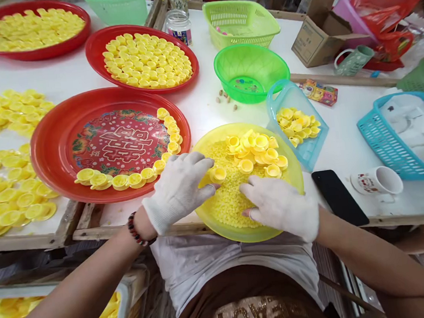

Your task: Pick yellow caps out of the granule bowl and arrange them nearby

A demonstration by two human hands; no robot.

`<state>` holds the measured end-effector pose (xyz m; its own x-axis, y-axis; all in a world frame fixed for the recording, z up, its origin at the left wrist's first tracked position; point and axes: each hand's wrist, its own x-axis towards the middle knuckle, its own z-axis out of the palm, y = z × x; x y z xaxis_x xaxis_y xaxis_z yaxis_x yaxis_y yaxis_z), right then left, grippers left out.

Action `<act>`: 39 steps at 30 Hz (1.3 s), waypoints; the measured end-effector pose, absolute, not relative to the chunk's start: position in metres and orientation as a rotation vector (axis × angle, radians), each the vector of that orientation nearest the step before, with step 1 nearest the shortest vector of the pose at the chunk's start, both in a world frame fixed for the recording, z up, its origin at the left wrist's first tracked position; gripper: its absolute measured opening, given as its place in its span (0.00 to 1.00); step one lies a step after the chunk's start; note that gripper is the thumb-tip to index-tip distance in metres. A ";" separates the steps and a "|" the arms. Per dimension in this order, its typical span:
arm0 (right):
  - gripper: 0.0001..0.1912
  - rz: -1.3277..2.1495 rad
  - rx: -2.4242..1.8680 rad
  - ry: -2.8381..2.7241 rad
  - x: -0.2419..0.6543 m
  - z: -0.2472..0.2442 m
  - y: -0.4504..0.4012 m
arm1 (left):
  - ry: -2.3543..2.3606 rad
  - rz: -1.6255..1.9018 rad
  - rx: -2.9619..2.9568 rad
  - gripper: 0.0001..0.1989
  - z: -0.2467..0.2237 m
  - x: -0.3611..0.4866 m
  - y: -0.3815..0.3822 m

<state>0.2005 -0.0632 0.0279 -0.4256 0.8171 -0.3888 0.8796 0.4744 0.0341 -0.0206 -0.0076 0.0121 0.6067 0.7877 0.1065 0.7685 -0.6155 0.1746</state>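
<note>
White-gloved left hand [180,187] has one small yellow plastic cup [218,174] narrowly between thumb and fingertips, over the small yellow pellets [228,210] in a round translucent yellow basin [247,236]. Right of that grip, the white-gloved right hand [282,204] is at the pellets, thumb and fingers parted. Beyond both hands lies a heap of matching yellow cups [258,147]; left of the grip, a curved row of yellow cups [120,182] lines a round red patterned tray [50,139].
</note>
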 end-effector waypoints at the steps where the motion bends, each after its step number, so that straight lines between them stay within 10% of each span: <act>1: 0.14 -0.248 1.411 2.361 0.197 0.026 -0.065 | 1.307 0.207 2.737 0.20 0.012 -0.014 -0.006; 11: 0.11 -0.730 1.233 2.694 0.207 0.009 -0.031 | 1.369 0.346 2.650 0.17 0.018 -0.040 -0.015; 39: 0.09 -0.374 1.417 2.880 0.202 0.022 -0.041 | 1.212 0.230 2.582 0.13 0.006 0.000 -0.002</act>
<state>0.2024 -0.0414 0.0219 -0.6120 0.7906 -0.0210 0.7697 0.5894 -0.2453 -0.0002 -0.0023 0.0063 0.6355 0.7717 0.0254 0.7272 -0.6092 0.3162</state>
